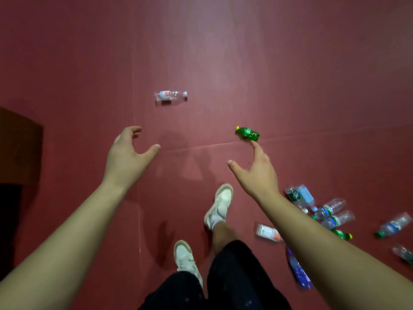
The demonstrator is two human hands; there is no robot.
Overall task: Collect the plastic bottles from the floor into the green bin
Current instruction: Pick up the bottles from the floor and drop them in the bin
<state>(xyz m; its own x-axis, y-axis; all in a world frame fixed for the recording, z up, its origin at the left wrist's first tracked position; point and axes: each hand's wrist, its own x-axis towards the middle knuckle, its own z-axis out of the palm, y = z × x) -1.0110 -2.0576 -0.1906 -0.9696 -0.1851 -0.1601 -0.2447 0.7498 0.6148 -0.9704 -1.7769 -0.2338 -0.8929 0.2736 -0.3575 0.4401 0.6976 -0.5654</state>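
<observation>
At the bottom of the view, closest to the camera, are the person's legs in dark shorts. Two pale shoes stand on the dark red floor, the left shoe nearer and the right shoe stepped ahead of it.

Low on the right, a blue-labelled bottle lies partly hidden behind the right forearm. Just beyond it lies a white-and-red bottle, and a small green bottle with a yellow cap peeks out past the same forearm. A loose cluster of clear bottles lies on the floor on the right, several touching or overlapping. One more clear bottle lies apart near the right edge, and another is cut off by the frame below it.

Both bare arms reach forward. The left hand is spread, thumb wide and fingers loosely bent, and holds nothing. The right hand is also open and holds nothing, its thumb out to the side and its fingers stretched ahead. Its fingertip lines up with the near edge of a green bottle, but whether they touch cannot be told.

That green bottle lies on its side with its yellow cap pointing left. Further off, ahead of the left hand, a clear bottle with a red label lies on its side, well apart from everything else. A dark brown block sits at the left edge.
</observation>
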